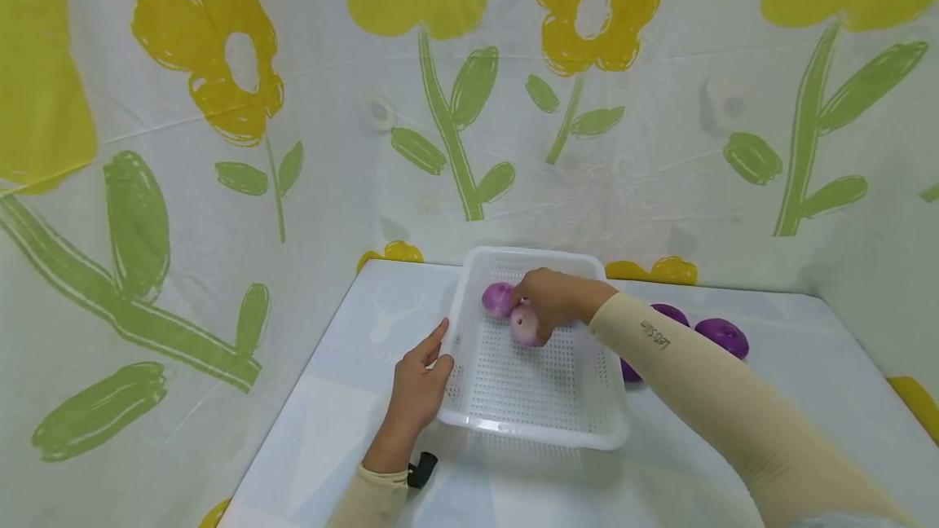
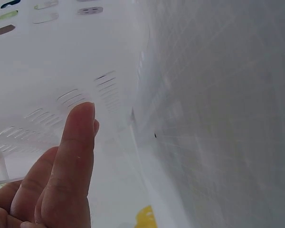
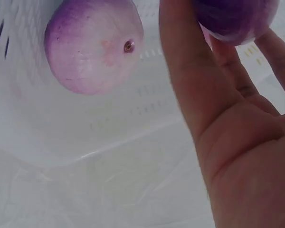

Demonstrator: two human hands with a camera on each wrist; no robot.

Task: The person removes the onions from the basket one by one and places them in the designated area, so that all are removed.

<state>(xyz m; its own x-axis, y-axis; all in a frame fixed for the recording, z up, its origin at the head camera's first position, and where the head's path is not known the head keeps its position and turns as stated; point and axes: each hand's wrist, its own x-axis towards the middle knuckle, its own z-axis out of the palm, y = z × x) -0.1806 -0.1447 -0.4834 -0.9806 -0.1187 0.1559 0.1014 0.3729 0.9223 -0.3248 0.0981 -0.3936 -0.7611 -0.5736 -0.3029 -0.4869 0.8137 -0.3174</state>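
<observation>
A person's right hand [image 1: 555, 297] is holding a round purple onion [image 1: 524, 327] inside the white perforated basket [image 1: 530, 433], thumb and fingers curling around it from above. The onion is sitting slightly left of the basket's middle and toward its far end, below the fingers; being nearly round, it is showing no clear long axis. A second onion [image 1: 497, 301] is lying closer to the basket's far left corner, just beside the first. The left hand [image 1: 416, 388] is resting at the basket's left rim, fingers straight, thumb apart, seemingly touching it; the right hand is being the nearer one to both onions. Counting: one basket, two onions inside it, and three darker onions [image 1: 724, 339] showing on the worktop [image 1: 352, 385] to the basket's right, the sleeved right forearm [image 1: 685, 377] partly hiding some.
</observation>
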